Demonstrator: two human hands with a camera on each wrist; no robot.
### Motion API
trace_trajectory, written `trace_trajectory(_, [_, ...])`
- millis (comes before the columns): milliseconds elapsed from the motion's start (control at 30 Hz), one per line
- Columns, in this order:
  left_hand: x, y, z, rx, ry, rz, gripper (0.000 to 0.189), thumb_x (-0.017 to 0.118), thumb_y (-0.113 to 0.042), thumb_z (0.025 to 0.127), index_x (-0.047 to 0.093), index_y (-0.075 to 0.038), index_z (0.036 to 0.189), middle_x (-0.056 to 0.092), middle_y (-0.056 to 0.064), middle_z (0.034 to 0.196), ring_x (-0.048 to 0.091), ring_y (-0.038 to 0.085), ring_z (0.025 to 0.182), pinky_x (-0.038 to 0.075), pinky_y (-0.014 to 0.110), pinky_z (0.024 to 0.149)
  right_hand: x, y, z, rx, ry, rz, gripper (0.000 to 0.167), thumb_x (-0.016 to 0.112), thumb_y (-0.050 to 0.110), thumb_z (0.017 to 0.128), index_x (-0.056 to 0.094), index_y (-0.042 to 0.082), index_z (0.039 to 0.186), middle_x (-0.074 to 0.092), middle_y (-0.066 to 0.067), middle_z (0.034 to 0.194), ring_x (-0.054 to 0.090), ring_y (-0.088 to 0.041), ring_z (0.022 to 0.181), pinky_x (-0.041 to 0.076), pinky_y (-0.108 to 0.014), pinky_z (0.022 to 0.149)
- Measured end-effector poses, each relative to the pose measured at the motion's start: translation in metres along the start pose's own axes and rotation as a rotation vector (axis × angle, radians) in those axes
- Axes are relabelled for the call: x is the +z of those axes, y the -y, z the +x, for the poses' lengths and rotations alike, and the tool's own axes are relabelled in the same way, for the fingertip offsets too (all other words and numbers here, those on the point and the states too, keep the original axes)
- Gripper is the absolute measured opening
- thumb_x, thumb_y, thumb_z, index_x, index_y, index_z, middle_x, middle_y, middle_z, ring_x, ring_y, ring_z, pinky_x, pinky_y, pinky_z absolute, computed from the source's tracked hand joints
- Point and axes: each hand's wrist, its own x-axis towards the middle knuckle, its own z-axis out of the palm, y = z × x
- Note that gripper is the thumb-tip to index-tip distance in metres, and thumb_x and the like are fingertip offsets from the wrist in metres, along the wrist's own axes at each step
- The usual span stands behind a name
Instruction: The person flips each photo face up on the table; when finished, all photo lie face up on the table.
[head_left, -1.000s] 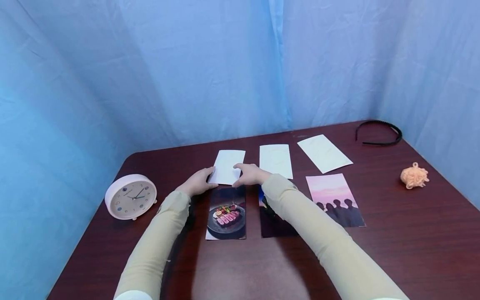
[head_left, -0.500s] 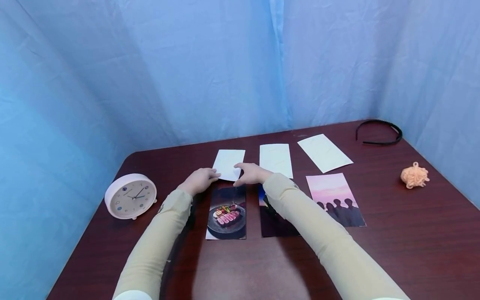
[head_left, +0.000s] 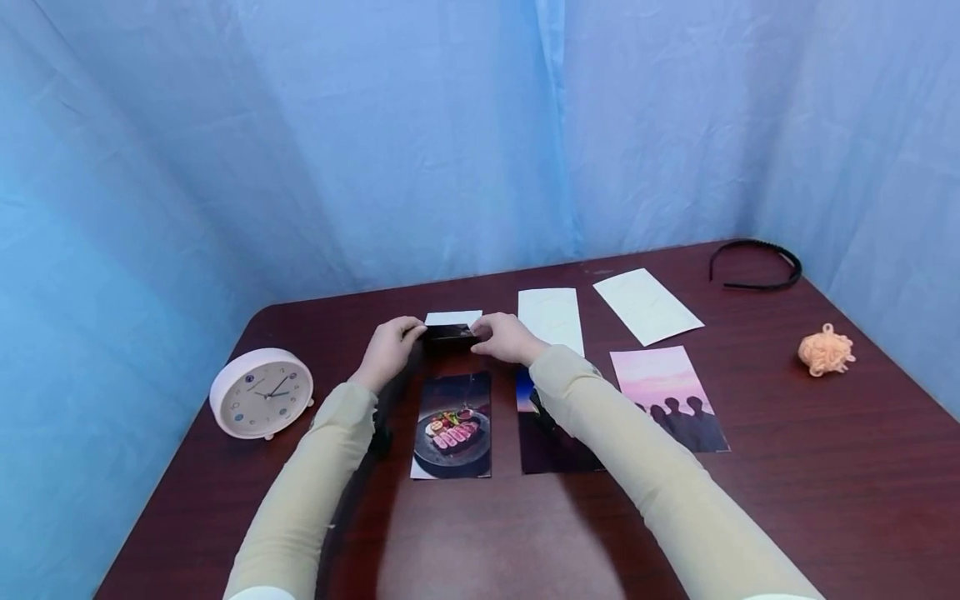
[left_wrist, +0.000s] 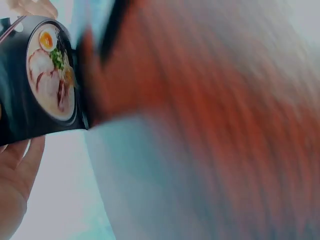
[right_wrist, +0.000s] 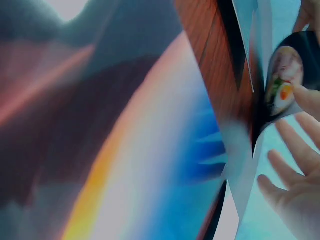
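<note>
My left hand [head_left: 388,352] pinches the left side of a photo card [head_left: 453,317]. The card's near edge is raised, with its white back on top and its dark printed underside showing below. In the left wrist view, that printed side [left_wrist: 52,75] pictures a noodle bowl with half an egg. At the card's right side is my right hand [head_left: 508,337]; in the right wrist view its fingers [right_wrist: 292,155] are spread, with the thumb in front of the card. Contact there is unclear. Nearer me lies a steak-plate photo [head_left: 452,427], face up.
A dark photo [head_left: 555,450] lies partly under my right sleeve, beside a pink-sky photo [head_left: 670,396]. Two white-backed cards, one middle [head_left: 550,317] and one slanted [head_left: 648,306], lie behind. A clock [head_left: 262,393] stands left; a headband [head_left: 757,265] and peach yarn bundle [head_left: 826,350] lie right.
The noodle-bowl card has gone from lying white side up to having its near edge raised, baring its printed underside. Both hands have moved slightly up and away from me.
</note>
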Motion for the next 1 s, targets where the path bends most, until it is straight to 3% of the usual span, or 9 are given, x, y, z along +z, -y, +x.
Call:
trace_trajectory(267, [-0.012, -0.019, -0.007, 0.025, -0.193, -0.18, 0.022, 0.05, -0.017, 0.098, 0.067, -0.003, 0.102, 0.064, 0.015, 0.091, 0.042, 0.02, 0.06, 0.037, 0.03, 0.057, 0.001, 0.0, 0.002, -0.087, -0.273, 0.029, 0.018, 0.061, 0.016, 0.093, 0.069, 0.007, 0.106, 0.069, -0.01, 0.109, 0.064, -0.025, 0.096, 0.051, -0.038, 0.085])
trace_trajectory(433, [-0.019, -0.032, -0.01, -0.002, -0.262, -0.312, 0.02, 0.054, -0.017, 0.097, 0.06, -0.004, 0.111, 0.06, 0.014, 0.1, 0.047, 0.019, 0.074, 0.039, 0.03, 0.066, -0.005, 0.004, -0.001, -0.133, -0.385, 0.125, 0.015, 0.063, 0.016, 0.092, 0.071, 0.009, 0.102, 0.071, -0.009, 0.104, 0.065, -0.022, 0.092, 0.053, -0.036, 0.078])
trace_trajectory(600, [-0.02, -0.039, -0.01, -0.063, -0.305, -0.425, 0.037, 0.059, -0.014, 0.094, 0.048, -0.004, 0.128, 0.053, 0.014, 0.11, 0.053, 0.024, 0.099, 0.045, 0.036, 0.088, -0.013, 0.008, -0.004, -0.104, -0.435, 0.242, 0.017, 0.064, 0.016, 0.091, 0.071, 0.007, 0.104, 0.071, -0.011, 0.103, 0.066, -0.023, 0.088, 0.052, -0.034, 0.071])
trace_trajectory(733, [-0.016, -0.044, -0.016, -0.079, -0.329, -0.475, 0.042, 0.059, -0.009, 0.093, 0.044, 0.0, 0.132, 0.052, 0.02, 0.114, 0.053, 0.031, 0.109, 0.044, 0.041, 0.097, -0.016, 0.008, -0.006, -0.061, -0.446, 0.369, 0.021, 0.064, 0.015, 0.09, 0.069, 0.004, 0.107, 0.069, -0.015, 0.104, 0.066, -0.025, 0.093, 0.054, -0.035, 0.08])
trace_trajectory(833, [-0.011, -0.043, -0.019, -0.096, -0.365, -0.521, 0.042, 0.059, -0.004, 0.092, 0.044, 0.003, 0.13, 0.052, 0.022, 0.113, 0.055, 0.03, 0.108, 0.045, 0.039, 0.096, -0.016, 0.007, -0.006, -0.035, -0.449, 0.524, 0.021, 0.065, 0.011, 0.09, 0.067, -0.001, 0.107, 0.067, -0.019, 0.102, 0.066, -0.027, 0.092, 0.055, -0.038, 0.082])
trace_trajectory(1000, [0.0, -0.039, -0.021, -0.184, -0.435, -0.632, 0.038, 0.06, -0.003, 0.091, 0.047, 0.004, 0.126, 0.056, 0.012, 0.104, 0.056, 0.009, 0.09, 0.045, 0.019, 0.081, -0.016, 0.008, -0.008, -0.011, -0.446, 0.747, 0.018, 0.064, 0.003, 0.089, 0.063, -0.008, 0.103, 0.064, -0.012, 0.089, 0.065, -0.011, 0.077, 0.055, -0.043, 0.083])
